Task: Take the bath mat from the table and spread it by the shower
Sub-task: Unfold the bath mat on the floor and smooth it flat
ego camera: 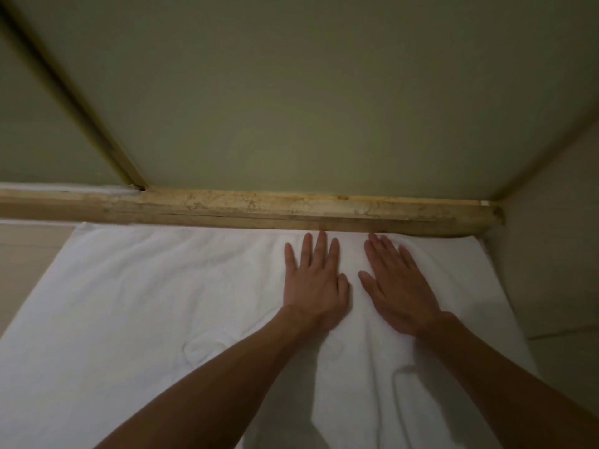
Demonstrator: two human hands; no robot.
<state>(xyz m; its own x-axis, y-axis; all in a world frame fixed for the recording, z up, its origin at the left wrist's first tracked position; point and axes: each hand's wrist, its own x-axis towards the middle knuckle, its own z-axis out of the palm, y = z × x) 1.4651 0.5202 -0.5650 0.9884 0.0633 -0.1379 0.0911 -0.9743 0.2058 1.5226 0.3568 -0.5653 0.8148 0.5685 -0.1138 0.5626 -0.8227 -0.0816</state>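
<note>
The white bath mat [136, 303] lies spread flat on the floor, its far edge along the stone threshold [246, 209] of the shower. My left hand [314, 280] rests palm down on the mat with straight fingers, fingertips close to the threshold. Right beside it, my right hand [398, 286] also presses flat on the mat, fingers spread. Both forearms reach in from the bottom of the view. A few soft wrinkles show in the mat near my wrists.
Behind the threshold stands the frosted greenish shower glass [291, 92] with a brass frame post [107, 134] at the left. A wall [551, 238] closes the right side. Beige floor tile [29, 254] shows left of the mat.
</note>
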